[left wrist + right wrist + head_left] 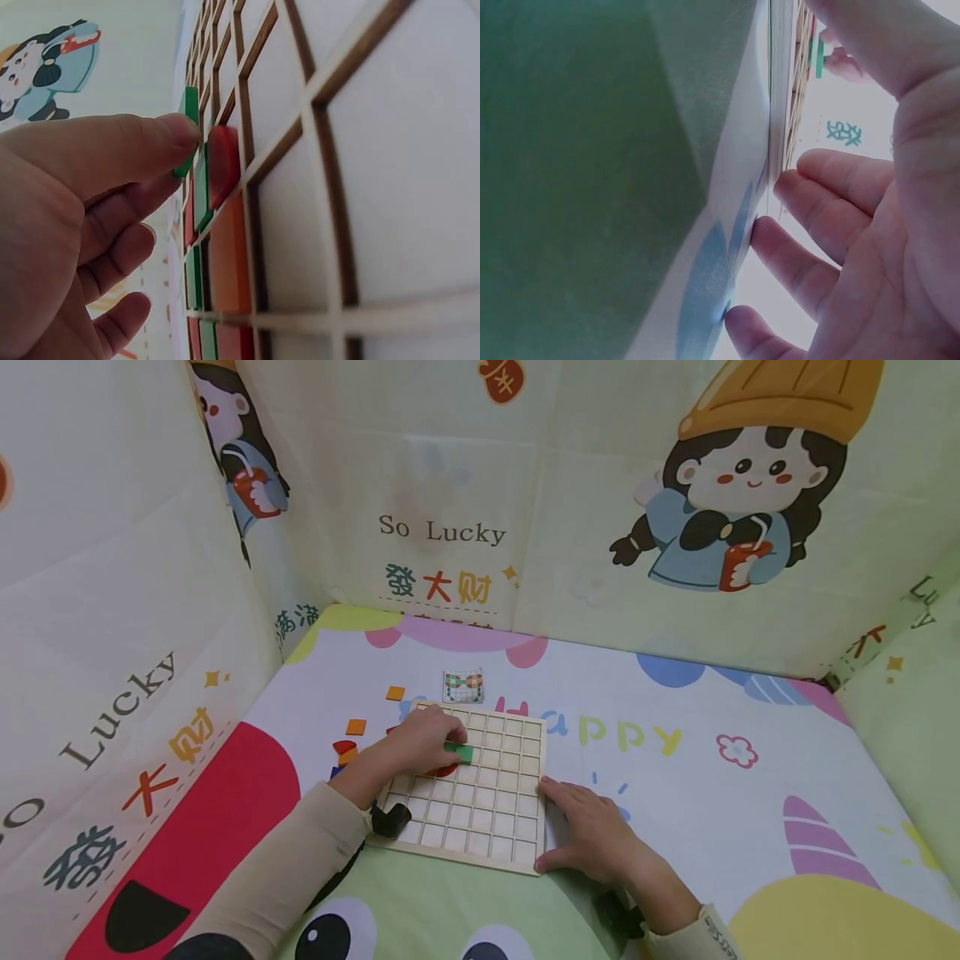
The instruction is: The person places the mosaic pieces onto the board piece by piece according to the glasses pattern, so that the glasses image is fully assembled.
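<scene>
Green tile (465,754) in pinch of left hand (426,739) above wooden grid (482,797), right hand (595,827) outspread at edge

One left hand (425,741), one right hand (594,825), one grid board (504,825), one card (463,687), one pinched green tile (466,755); off the board, three orange tiles (395,693), one red tile (344,747), one blue tile (335,772) show (those on it are partly hidden).

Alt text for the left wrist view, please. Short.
A person's left hand pinches a green tile between thumb and finger at a wooden grid board. Red, green and orange pieces sit in the board's cells nearest the hand, while the large cells at right hold none. A printed cartoon figure shows at upper left.
</scene>
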`<state>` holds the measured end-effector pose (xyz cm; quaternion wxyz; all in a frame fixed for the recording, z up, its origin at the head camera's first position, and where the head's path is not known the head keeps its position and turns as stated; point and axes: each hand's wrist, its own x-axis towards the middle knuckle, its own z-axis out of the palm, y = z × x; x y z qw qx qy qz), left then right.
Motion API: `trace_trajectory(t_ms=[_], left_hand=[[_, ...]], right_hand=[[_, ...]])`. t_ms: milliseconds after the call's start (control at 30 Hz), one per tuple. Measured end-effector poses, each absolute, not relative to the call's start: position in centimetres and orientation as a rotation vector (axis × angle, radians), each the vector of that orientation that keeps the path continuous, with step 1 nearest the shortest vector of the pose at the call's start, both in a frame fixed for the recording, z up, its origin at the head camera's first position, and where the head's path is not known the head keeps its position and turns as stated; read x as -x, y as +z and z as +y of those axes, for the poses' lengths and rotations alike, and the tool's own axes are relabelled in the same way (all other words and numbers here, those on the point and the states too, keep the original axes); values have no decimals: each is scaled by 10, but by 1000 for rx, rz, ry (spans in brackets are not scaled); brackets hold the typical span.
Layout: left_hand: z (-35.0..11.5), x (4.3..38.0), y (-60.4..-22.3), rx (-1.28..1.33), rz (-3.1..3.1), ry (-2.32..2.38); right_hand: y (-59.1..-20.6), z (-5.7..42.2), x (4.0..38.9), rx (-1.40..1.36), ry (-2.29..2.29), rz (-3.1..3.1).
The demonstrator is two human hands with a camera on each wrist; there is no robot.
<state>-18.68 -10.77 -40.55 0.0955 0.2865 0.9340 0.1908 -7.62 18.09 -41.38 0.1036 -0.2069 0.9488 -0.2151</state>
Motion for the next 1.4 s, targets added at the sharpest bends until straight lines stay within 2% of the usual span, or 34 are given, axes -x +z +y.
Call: trace_trajectory(t_ms=[433, 1400], left_hand=[[-96, 188, -408, -768, 2750, 545], [-95, 188, -406, -773, 2748, 534]], right_hand=[[-414, 181, 76, 620, -646, 2800], [-413, 180, 75, 600, -641, 2795]])
